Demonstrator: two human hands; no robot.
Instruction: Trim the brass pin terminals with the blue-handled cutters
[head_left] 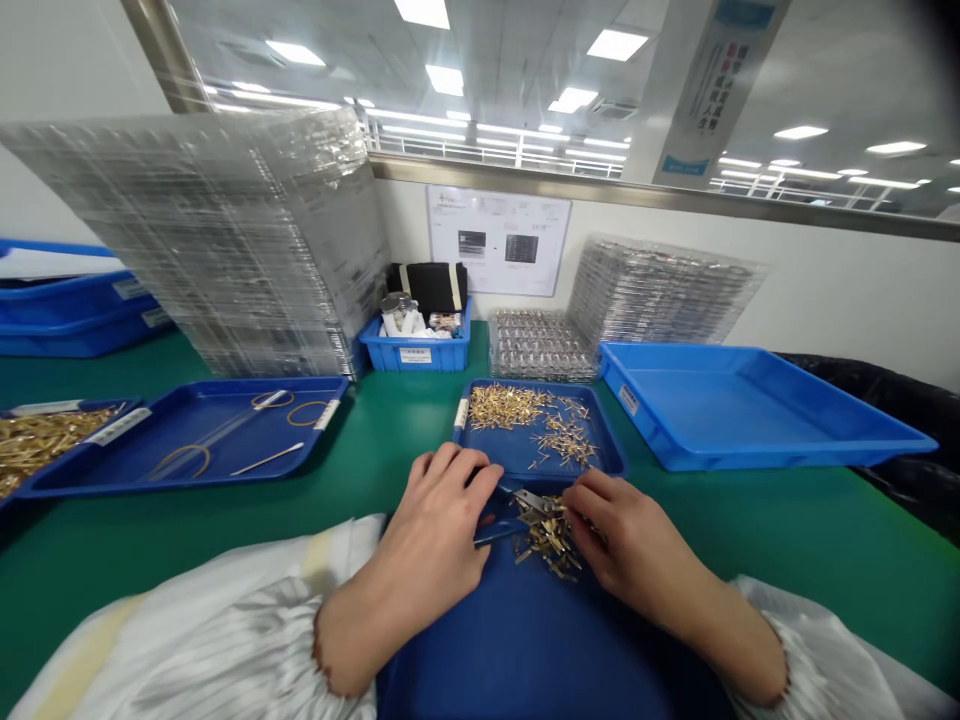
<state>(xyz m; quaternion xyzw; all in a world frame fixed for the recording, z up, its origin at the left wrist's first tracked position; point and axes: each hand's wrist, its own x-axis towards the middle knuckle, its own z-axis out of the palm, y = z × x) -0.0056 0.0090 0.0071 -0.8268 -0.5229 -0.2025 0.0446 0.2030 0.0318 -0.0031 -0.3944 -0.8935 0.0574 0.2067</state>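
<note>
My left hand [442, 520] is closed round the blue handles of a pair of pliers [534, 502], whose metal jaws point right. My right hand [626, 535] is pinched at the tip of the jaws, on a small gold-coloured metal pin [559, 508]. Below the jaws lies a heap of small gold-coloured pins [551, 545] in a dark blue tray [510, 650] nearest me. Just beyond it, a smaller blue tray [487, 455] bears two piles of similar pins [506, 405]. My fingers partly hide the pliers' handles and the held pin.
A flat blue tray [225, 440] at left holds rubber bands and a cotton swab. Further left is another tray of gold parts [45, 445]. Tall stacks of clear plastic trays [225, 230] stand behind. A blue bin [750, 405] is at right; a small blue box [416, 350] sits at the back.
</note>
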